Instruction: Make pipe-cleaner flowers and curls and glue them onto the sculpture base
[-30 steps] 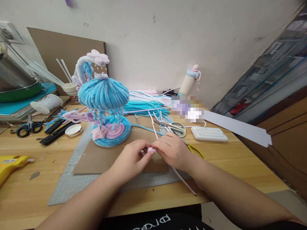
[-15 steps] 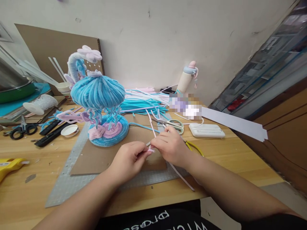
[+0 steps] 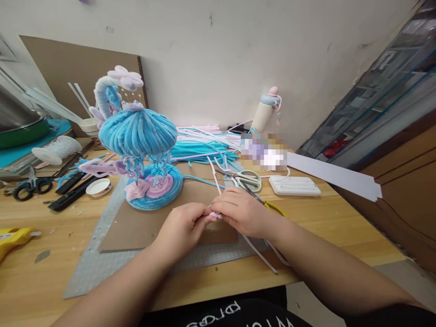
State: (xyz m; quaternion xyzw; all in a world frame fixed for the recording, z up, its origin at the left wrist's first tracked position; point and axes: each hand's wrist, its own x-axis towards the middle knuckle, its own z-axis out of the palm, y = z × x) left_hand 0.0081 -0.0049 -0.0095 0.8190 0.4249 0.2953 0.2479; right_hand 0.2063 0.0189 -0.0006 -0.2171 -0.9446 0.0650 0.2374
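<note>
Pink and fuzzy, the thin pipe cleaner [image 3: 215,214] is pinched at a small curled bit between left hand [image 3: 182,229] and right hand [image 3: 240,211], above the cardboard sheet [image 3: 136,227] on the bench [image 3: 323,227], its tail trailing toward the bench edge.

2 forearms angled inward, left hand [image 3: 182,229], right hand [image 3: 240,213], fingertips pinched together (knuckles up)

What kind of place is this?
Probably a craft worktable for pipe-cleaner models. It holds a tall blue fuzzy pipe-cleaner sculpture, a grey cutting mat and loose blue and white pipe cleaners piled behind, and the left hand and right hand pinch a small pink pipe-cleaner piece.
</note>
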